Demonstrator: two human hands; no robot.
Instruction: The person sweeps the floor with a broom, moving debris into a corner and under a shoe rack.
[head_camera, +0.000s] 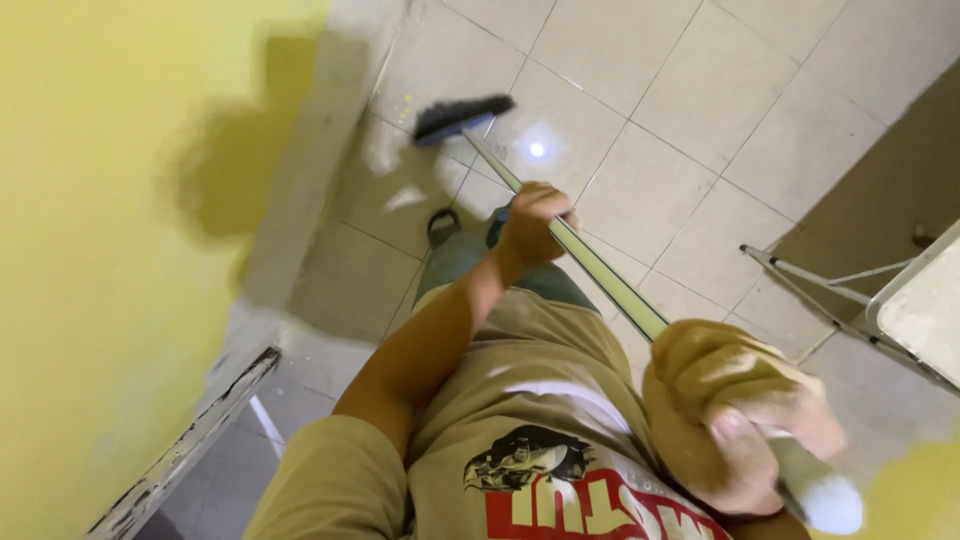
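Observation:
A long-handled broom runs diagonally across the head view, its pale green handle (610, 283) leading down to a dark bristle head (462, 117) with a blue block, resting on the tiled floor by the wall base. My left hand (535, 222) grips the handle partway down. My right hand (735, 415) is closed around the handle's upper end, close to the camera. Below the hands I see my khaki shirt with a red and black print, and one dark sandal near the broom.
A yellow wall (110, 250) fills the left side, with a pale skirting strip (310, 180) at its foot. Light beige floor tiles (700, 110) spread to the right. A metal-framed stand with a pale top (900, 300) sits at the right edge.

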